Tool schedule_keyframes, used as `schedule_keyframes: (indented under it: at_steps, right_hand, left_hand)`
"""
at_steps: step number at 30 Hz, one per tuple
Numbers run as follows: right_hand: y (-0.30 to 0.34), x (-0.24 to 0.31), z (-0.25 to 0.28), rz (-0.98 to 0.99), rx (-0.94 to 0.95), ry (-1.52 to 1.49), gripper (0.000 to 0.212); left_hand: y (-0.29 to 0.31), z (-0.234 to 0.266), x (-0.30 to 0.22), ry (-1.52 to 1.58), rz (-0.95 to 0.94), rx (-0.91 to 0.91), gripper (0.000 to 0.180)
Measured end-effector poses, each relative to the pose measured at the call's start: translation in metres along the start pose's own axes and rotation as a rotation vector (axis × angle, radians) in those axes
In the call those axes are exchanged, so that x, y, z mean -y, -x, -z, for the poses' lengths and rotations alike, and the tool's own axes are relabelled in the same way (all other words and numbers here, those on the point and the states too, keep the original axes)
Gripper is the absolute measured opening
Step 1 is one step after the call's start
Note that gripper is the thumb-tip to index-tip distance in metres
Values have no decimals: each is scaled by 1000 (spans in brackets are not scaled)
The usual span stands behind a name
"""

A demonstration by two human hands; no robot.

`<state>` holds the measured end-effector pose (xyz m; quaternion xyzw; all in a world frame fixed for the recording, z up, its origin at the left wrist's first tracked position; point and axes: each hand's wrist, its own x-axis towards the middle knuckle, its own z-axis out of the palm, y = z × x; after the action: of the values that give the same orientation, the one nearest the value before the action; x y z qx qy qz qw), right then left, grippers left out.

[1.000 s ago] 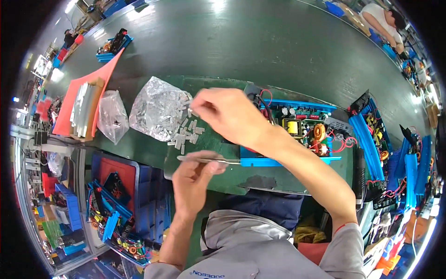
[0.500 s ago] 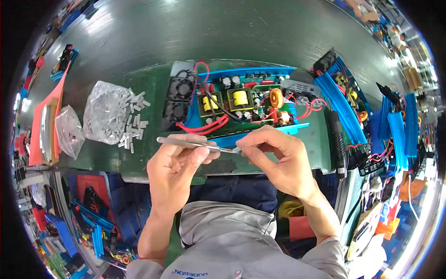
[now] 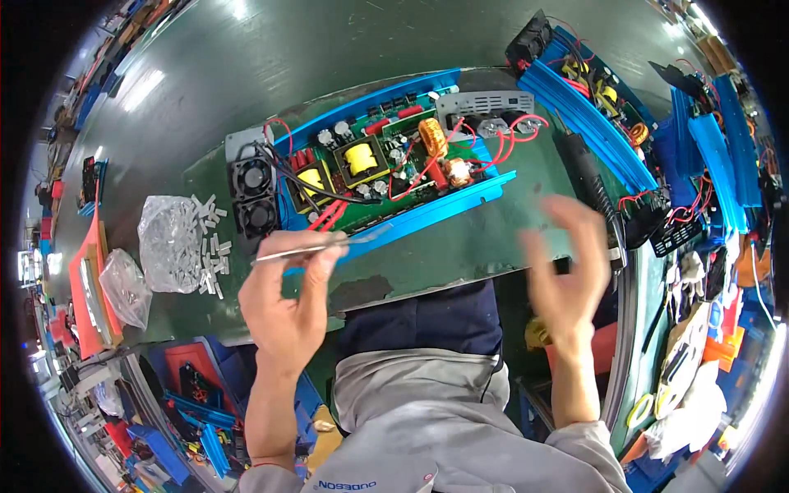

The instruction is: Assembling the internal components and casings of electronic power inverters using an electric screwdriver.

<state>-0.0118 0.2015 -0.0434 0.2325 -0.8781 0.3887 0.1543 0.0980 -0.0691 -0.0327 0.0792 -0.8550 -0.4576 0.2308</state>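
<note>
My left hand [image 3: 283, 300] pinches a pair of metal tweezers [image 3: 308, 251], whose tips point right over the front blue rail of a circuit unit. Something small and pale seems to sit at the tips, too blurred to name. My right hand [image 3: 567, 275] is apart from everything, blurred, with its fingers spread and nothing seen in them. In front of me lies the circuit unit [image 3: 362, 214] with a green board, yellow transformers, copper coils, red and black wires and two black fans [image 3: 253, 197]. Beyond my right hand lies a black stick-shaped tool with a cord [image 3: 588, 172].
Left on the green table [image 3: 460, 259] are a clear bag of small tubular pieces [image 3: 168, 242], loose pieces [image 3: 215, 263] and another clear bag [image 3: 126, 289]. More blue-railed units [image 3: 588, 115] stand at the right. Bins of parts [image 3: 193, 370] sit below the table's left edge.
My right hand has left the tweezer tips and moved right, its fingers spreading. My left hand keeps the tweezers. The view has turned, so the unit appears tilted and further left.
</note>
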Motion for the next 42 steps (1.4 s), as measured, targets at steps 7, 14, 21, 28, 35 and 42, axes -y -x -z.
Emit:
schedule_keyframes:
  at_steps: [7, 14, 21, 28, 35, 42]
  right_hand:
    - [36, -77, 53, -181, -147, 651, 37]
    - [40, -62, 63, -346, 30, 455, 48]
    - [117, -37, 55, -720, 159, -314, 65]
    - [147, 10, 11, -878, 496, -768, 48]
    - [148, 18, -19, -723, 571, -815, 62]
    - [142, 16, -17, -658, 570, -740, 62]
  left_hand:
    - [-20, -13, 11, -158, -261, 66, 14]
    - [-26, -29, 14, -243, -355, 98, 16]
    - [-23, -39, 15, -275, -284, 58, 7]
    - [-27, -50, 21, -215, -170, 13, 15]
    - [-24, -54, 21, -253, -123, 0, 18]
    - [-23, -54, 20, -235, -108, 3, 20]
